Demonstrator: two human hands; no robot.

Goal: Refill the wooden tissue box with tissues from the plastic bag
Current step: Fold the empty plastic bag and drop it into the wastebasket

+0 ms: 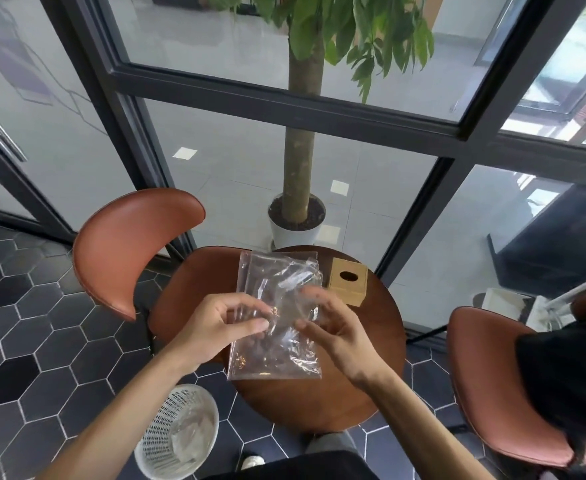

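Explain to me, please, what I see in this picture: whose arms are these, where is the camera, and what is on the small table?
There is no machine here. The two bare arms belong to a person who wears a wide-angle camera on the head, so you look forward and down as that person does. The left hand and the right hand both hold a clear plastic bag above a small round wooden table. The bag looks nearly empty; I cannot make out tissues in it. On the table, farther away and to the right, stands a wooden tissue box with an oval hole on top. Around it are brown chairs, a potted tree and a white basket on the floor.
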